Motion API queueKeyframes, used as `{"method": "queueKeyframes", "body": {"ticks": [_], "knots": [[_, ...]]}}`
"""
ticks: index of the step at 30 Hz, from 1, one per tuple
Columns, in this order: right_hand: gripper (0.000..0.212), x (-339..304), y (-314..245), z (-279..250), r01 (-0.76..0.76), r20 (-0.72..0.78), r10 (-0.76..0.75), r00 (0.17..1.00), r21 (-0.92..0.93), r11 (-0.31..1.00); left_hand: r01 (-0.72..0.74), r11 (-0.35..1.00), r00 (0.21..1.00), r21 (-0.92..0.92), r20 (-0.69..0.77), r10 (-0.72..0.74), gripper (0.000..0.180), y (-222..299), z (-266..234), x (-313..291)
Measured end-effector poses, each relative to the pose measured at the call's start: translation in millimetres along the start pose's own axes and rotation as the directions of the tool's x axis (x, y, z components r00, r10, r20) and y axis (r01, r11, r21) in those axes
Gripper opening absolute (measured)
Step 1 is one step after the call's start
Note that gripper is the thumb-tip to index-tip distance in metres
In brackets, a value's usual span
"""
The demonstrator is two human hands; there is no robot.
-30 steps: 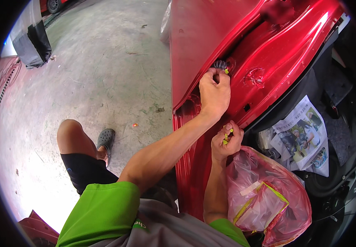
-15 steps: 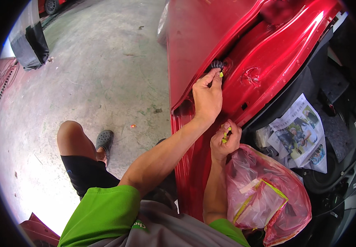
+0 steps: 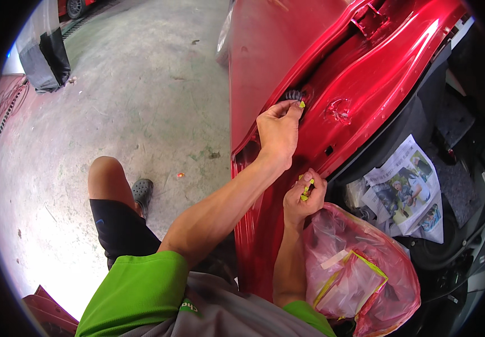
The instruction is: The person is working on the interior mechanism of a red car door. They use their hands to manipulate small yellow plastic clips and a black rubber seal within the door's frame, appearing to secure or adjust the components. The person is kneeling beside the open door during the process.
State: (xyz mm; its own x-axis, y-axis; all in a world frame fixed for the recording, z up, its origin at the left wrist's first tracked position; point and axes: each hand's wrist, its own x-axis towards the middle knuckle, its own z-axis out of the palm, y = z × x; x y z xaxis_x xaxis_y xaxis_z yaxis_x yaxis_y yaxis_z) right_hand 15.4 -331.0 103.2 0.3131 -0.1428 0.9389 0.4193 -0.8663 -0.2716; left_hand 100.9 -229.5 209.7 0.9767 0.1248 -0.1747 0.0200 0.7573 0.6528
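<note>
Fingers pinched together, my left hand (image 3: 279,129) grips a small piece of yellow tape (image 3: 302,105), close beside a black ribbed rubber boot (image 3: 294,95) at the edge of the red car panel (image 3: 360,73). My right hand (image 3: 303,205) is closed lower down, near the panel's rim. From between its fingers and thumb stick crumpled bits of yellow tape (image 3: 307,190). A square hole (image 3: 329,150) and a recess with shiny, uneven paint (image 3: 339,111) show in the panel to the right of my left hand.
Pink-tinted plastic sheeting (image 3: 366,269) with yellow tape strips bulges beside my right forearm. Printed newspaper (image 3: 408,188) lies in the dark car interior at right. On the left are the concrete floor (image 3: 164,101), a wrapped post (image 3: 43,59) and my bent knee (image 3: 108,174).
My left hand has drawn slightly back and left from the rubber boot, uncovering more of it. The right hand stays near the panel's rim with the tape bits. The whole view has shifted slightly.
</note>
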Motion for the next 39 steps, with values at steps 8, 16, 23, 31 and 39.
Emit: {"method": "queueKeyframes", "body": {"ticks": [8, 16, 23, 31, 39], "knots": [[0.022, -4, 5, 0, 0.065, -0.015, -0.065, 0.998, -0.003, 0.998, -0.19, 0.98, 0.982, 0.055, -0.009, 0.191, 0.014, -20, 12, 9], [0.023, -7, 8, 0, 0.08, -0.012, -0.08, 0.997, -0.016, 0.997, -0.307, 0.952, 0.946, 0.02, 0.111, 0.303, 0.013, -33, -2, 15], [0.022, -2, 6, -1, 0.082, -0.003, -0.082, 0.997, 0.022, 0.996, -0.317, 0.948, 0.947, -0.011, 0.049, 0.317, 0.014, -32, -3, 2], [0.021, 1, 4, -2, 0.117, -0.005, -0.117, 0.993, -0.005, 0.993, -0.301, 0.925, 0.946, 0.232, 0.193, 0.259, 0.013, -12, -12, 6], [0.021, -4, 5, -1, 0.066, 0.001, -0.066, 0.998, 0.0, 0.998, -0.426, 0.881, 0.903, 0.208, 0.161, 0.398, 0.015, -24, -7, 12]]}}
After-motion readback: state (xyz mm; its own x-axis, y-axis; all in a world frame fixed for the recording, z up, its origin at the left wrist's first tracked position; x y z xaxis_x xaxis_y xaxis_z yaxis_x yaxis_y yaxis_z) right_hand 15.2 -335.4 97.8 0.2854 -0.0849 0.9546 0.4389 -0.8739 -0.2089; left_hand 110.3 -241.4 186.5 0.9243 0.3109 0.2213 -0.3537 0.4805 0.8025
